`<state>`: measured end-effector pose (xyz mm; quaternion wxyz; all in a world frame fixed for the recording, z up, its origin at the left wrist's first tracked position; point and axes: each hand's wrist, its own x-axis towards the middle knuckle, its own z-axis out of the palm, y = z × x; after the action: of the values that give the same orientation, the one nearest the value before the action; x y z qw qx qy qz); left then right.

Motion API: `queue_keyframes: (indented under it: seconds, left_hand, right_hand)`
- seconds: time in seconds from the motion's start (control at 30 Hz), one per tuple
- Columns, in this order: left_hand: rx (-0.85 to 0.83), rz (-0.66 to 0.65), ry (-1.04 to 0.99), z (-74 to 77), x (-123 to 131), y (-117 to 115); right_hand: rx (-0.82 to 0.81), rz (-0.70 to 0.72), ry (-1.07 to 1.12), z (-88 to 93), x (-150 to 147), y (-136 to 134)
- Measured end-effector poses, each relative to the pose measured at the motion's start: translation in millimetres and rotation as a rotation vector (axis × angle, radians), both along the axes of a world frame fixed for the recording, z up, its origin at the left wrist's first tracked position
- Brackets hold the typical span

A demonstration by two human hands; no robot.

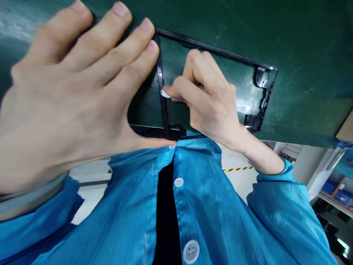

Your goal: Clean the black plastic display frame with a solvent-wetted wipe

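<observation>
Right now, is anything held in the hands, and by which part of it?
The right hand pinches a small white piece by its right end; whether the left hand grips the black frame cannot be told.

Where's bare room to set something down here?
Bare green table shows beyond the black frame and to its right, toward the tan object. Crowded: around the crossbar, left hand beside it, right hand holding a white piece there.

— Seeing what around here?
— Seeing a dark green tabletop (306, 81) reflecting light in glossy patches (19, 25).
— And looking lower?
— Finding a pale floor (238, 184) crossed by yellow-and-black striped tape (238, 169).
— Noticing anything at right?
— Spotting a shelf (336, 205) holding blue bins (342, 198), and a bright streak (342, 243) shining farther below.
</observation>
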<state>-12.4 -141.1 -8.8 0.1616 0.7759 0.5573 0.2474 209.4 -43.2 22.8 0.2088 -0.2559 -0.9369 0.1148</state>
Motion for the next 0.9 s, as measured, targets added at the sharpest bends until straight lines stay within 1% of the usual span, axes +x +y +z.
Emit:
queue_keyframes:
  seconds: [0.07,0.17,0.2,0.27,0.33,0.47,0.57,0.63,0.7,0.73,0.8,0.9]
  left_hand:
    - [-0.014,-0.009,0.034,0.1,0,0]
    - [-0.033,-0.014,0.039,0.4,-1,0]
    - [-0.038,-0.013,0.037,0.5,-1,0]
    - [-0.034,-0.012,0.045,0.5,-2,0]
    - [-0.020,-0.021,0.055,0.4,-2,0]
    - [-0.043,-0.025,0.055,0.2,-1,1]
    - [-0.065,-0.017,0.056,0.7,-1,2]
    - [-0.052,-0.020,0.050,1.7,0,2]
    - [-0.042,-0.026,0.047,2.8,0,1]
    - [-0.039,-0.025,0.049,3.2,0,1]
    - [-0.045,-0.021,0.058,3.8,0,1]
    - [-0.061,-0.013,0.065,4.6,2,1]
  right_hand:
    - [0.022,0.011,0.024,-1.3,-1,-1]
    - [-0.021,0.062,-0.074,1.3,3,-6]
    - [-0.041,0.053,-0.123,2.6,4,-8]
    - [-0.021,0.021,-0.090,4.5,5,-10]
    - [-0.018,0.019,-0.069,6.3,5,-12]
    - [-0.123,0.038,-0.181,9.3,5,-11]
    - [-0.152,0.015,-0.120,8.9,2,-8]
    - [-0.159,0.028,-0.078,9.0,2,-7]
    - [-0.171,0.056,-0.115,9.9,2,-6]
    - [-0.167,0.063,-0.143,10.1,2,-6]
    - [-0.137,0.029,-0.169,9.4,2,-5]
    - [-0.091,0.019,-0.082,6.2,2,-6]
